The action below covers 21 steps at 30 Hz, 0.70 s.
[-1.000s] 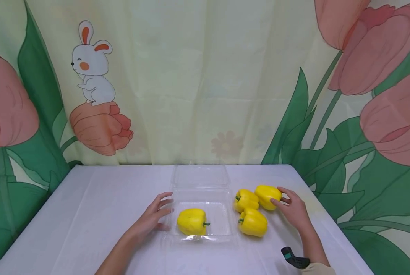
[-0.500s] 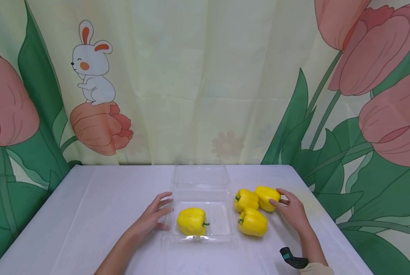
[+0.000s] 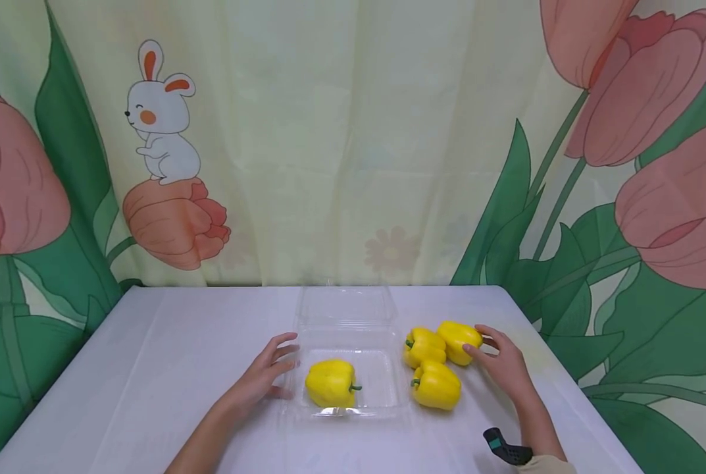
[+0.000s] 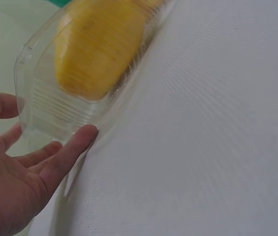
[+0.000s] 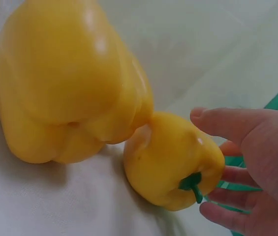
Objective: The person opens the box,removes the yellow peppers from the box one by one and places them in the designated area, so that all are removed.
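Note:
A yellow bell pepper (image 3: 331, 383) lies in the left part of a clear plastic clamshell box (image 3: 382, 382), its stem pointing right. Beside the box's left wall, my left hand (image 3: 264, 372) has its fingers spread; in the left wrist view the fingertips touch or nearly touch the clear wall. Right of the box, three more yellow peppers sit close together: a back-left pepper (image 3: 425, 347), a front pepper (image 3: 436, 384) and a back-right pepper (image 3: 459, 342). My right hand (image 3: 501, 359) is at the back-right pepper, its fingers fairly straight along that pepper's stem end (image 5: 190, 183).
The box's clear lid (image 3: 347, 305) lies folded back toward the table's far edge. A white cloth covers the table (image 3: 169, 355). Behind it hangs a printed curtain (image 3: 305, 145). A black band (image 3: 506, 449) is on the right wrist.
The back-right pepper has shifted slightly left and toward me, with my right hand following it. My left hand and the pepper in the box stay where they were.

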### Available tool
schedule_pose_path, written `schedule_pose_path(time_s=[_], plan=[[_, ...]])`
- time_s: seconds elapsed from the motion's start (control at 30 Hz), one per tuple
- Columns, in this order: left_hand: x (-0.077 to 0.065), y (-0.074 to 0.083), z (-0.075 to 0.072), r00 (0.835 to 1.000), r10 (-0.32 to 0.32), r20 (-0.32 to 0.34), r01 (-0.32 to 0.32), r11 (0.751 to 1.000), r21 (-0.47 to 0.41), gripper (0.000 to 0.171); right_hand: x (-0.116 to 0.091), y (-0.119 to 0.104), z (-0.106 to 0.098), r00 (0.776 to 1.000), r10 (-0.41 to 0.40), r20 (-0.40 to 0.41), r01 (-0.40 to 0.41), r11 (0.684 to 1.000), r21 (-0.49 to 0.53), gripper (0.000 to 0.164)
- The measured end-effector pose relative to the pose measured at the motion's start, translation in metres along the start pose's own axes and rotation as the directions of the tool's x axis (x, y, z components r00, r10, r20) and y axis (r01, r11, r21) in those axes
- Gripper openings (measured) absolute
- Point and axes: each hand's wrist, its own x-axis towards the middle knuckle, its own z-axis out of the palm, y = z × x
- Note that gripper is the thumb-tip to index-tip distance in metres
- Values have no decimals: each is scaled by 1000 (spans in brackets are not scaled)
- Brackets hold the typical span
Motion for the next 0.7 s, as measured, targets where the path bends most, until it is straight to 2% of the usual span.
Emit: schedule_pose_path(time_s=[0.27,0.43,0.6,0.67,0.7], plan=[[0,0,0,1000,-8,-13,8,1000,5,53,10,26,7,998,-20,-68,19,1000,-20,84],[1,0,0,1000,-17,-18,17,1000,3,54,13,31,4,993,-35,-117,33,999,-15,77],[1,-1,0,1000,-12,-8,12,1000,-4,54,10,22,-2,987,-42,-156,41,999,-9,71],[0,-2,-1,1000,-11,-4,11,1000,-9,55,-3,-6,-12,991,-20,-136,25,999,36,67],[0,-2,-1,1000,-8,2,8,1000,-10,55,-8,-13,-13,989,-26,-148,29,999,19,66]])
